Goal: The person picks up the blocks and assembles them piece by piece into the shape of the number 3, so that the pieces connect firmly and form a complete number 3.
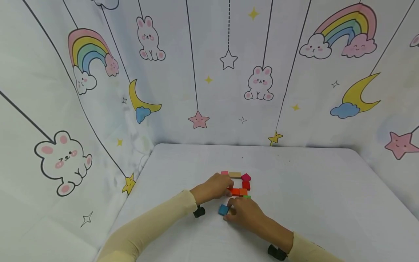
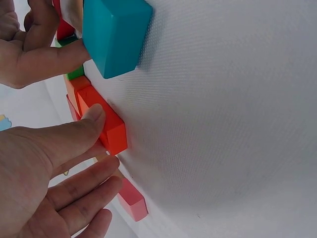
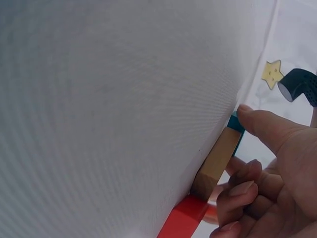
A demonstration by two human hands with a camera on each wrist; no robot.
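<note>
My left hand [image 1: 216, 187] pinches an orange-red block [image 2: 106, 121] that lies on the table, its thumb on the near face and a finger behind. The other left fingers are loosely bent. My right hand [image 1: 248, 214] pinches a blue block [image 1: 223, 210] between thumb and index finger, nearer to me than the orange-red one. Beside the blue block lies a wooden block [image 3: 215, 163], mostly covered by the right hand in the head view. A red block [image 3: 183, 218] adjoins the wooden one. An orange block [image 1: 243, 191] touches the orange-red block's right end.
Behind the left hand run a pink block [image 1: 224, 173], a wooden bar [image 1: 234, 175], a crimson pentagon block [image 1: 246, 177] and a red block [image 1: 246, 185]. A green block [image 1: 247, 197] shows above the right hand. The white table [image 1: 311, 189] meets a patterned cloth backdrop [image 1: 222, 94].
</note>
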